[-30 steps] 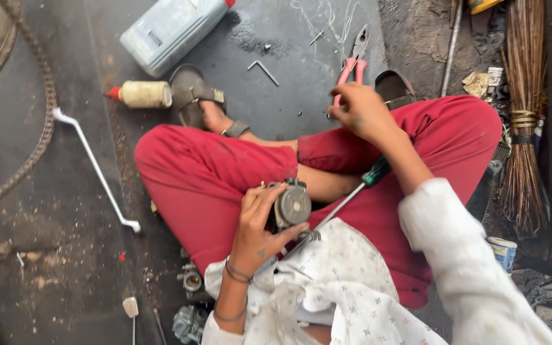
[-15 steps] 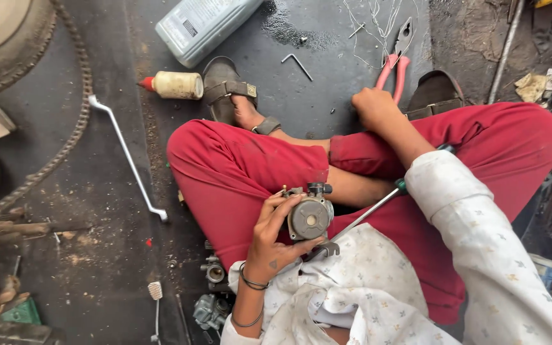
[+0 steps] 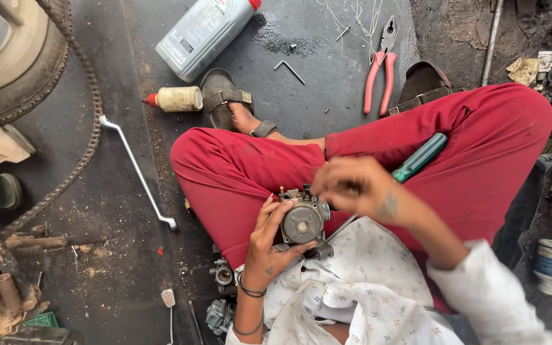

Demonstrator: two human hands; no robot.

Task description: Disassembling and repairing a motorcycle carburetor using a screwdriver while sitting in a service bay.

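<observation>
the left hand sits low in the middle of the frame, fingers curled around a small grey carburetor, gripping it from the left and underneath with its round face turned up. the right hand is just to the right of it, blurred, fingertips closed at the carburetor's upper right edge; whether they pinch anything small cannot be told. a green-handled screwdriver lies across the red trousers just right of that hand, its shaft running down under the wrist. the person sits cross-legged on a dark, oily floor.

at top centre a grey oil bottle lies on its side, with a small red-tipped bottle below it. red pliers lie upper right of centre, near an allen key. a bent white wrench lies at left of the knee. a tyre and chain fill the upper left. more carburetor parts sit at the bottom, beside the left forearm.
</observation>
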